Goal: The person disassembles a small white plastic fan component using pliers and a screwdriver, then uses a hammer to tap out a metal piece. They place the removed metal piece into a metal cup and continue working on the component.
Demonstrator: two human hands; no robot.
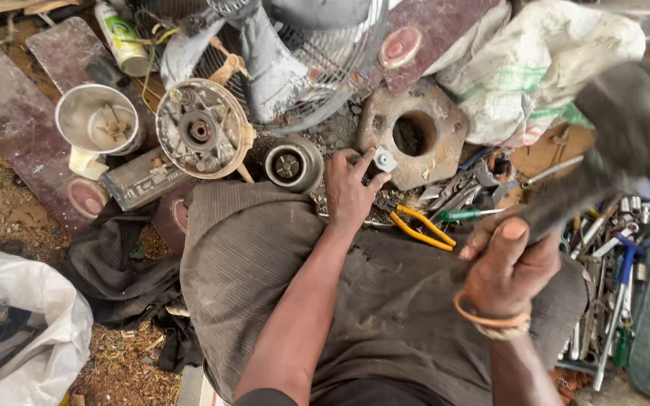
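Observation:
My left hand (349,188) reaches forward over my knee and pinches a small grey metal part (384,160) between thumb and fingers, just below a rusty round flange (415,129) with a centre hole. My right hand (509,263), with an orange band at the wrist, grips the handle of a dark tool (626,135) that is raised and blurred, most likely a hammer. Yellow-handled pliers (421,228) lie on the ground between the two hands.
A heap of wrenches and sockets (611,263) lies at the right. A metal motor housing (203,129), a steel cup (98,119), a fan grille (317,68), a white sack (543,68) and a spray can (122,37) crowd the far side. A white bag (24,323) sits lower left.

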